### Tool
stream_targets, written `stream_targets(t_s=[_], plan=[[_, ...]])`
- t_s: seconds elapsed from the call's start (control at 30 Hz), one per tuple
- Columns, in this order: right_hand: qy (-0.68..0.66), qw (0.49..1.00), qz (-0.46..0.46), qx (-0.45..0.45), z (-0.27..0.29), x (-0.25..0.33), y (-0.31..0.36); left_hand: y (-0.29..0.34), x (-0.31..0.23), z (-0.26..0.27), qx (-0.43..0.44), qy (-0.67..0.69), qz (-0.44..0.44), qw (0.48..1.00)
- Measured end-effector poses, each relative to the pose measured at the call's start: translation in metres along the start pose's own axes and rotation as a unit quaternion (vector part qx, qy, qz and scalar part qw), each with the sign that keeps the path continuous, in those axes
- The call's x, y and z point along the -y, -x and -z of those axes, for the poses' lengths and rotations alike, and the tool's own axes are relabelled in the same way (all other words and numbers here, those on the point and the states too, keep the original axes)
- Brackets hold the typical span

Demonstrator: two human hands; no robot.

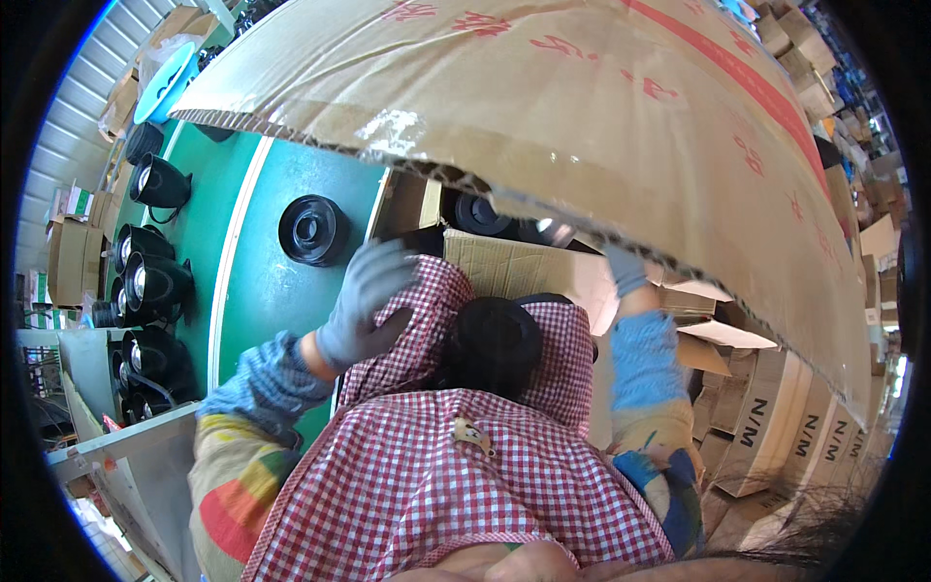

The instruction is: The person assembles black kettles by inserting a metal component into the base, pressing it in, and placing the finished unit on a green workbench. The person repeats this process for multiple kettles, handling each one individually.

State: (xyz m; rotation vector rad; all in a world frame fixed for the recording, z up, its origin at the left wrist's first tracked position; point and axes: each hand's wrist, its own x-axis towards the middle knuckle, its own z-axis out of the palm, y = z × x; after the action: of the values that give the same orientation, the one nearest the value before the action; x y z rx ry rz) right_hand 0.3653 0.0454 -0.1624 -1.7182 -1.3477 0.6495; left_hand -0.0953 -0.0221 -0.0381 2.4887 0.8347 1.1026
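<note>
My left hand [364,306], in a grey glove, is raised beside my left knee with its thumb apart from the fingers and nothing in it. My right hand [626,272], gloved too, reaches up to the edge of a big brown cardboard sheet [621,126], which covers its fingers. Below that sheet stands an open cardboard box [514,269] with a round black part [482,213] inside. On my lap, between my knees, lies a black rounded object [497,339]. A round black lid-like part [313,230] rests on the green bench, beyond my left hand.
Along the left side of the green bench [250,281] stand several black pots [155,281]. A light-blue basin [167,82] is at the far left. Flat cartons [761,422] lean together on the right, and more boxes [800,44] are piled behind.
</note>
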Motion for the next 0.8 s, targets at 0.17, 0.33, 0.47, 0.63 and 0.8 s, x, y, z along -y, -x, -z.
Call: stream_targets(t_s=[0.17,0.33,0.47,0.63,0.8], plan=[[0.143,0.962,-0.193,-0.13,0.027,-0.049,-0.081,0.079,-0.027,-0.012,0.388,-0.105,-0.213,0.891],[0.283,0.922,-0.199,-0.175,0.02,-0.1,-0.094,0.072,-0.015,-0.047,0.374,-0.157,-0.202,0.891],[0.146,0.982,-0.011,-0.12,0.007,-0.056,-0.075,0.055,-0.006,-0.005,0.313,-0.133,-0.07,0.938],[-0.022,0.995,0.087,0.039,-0.003,0.005,0.03,0.074,0.012,0.094,-0.098,0.203,0.279,0.933],[-0.065,0.989,-0.058,0.122,-0.014,0.019,0.106,0.11,0.093,0.203,-0.371,0.353,0.369,0.775]])
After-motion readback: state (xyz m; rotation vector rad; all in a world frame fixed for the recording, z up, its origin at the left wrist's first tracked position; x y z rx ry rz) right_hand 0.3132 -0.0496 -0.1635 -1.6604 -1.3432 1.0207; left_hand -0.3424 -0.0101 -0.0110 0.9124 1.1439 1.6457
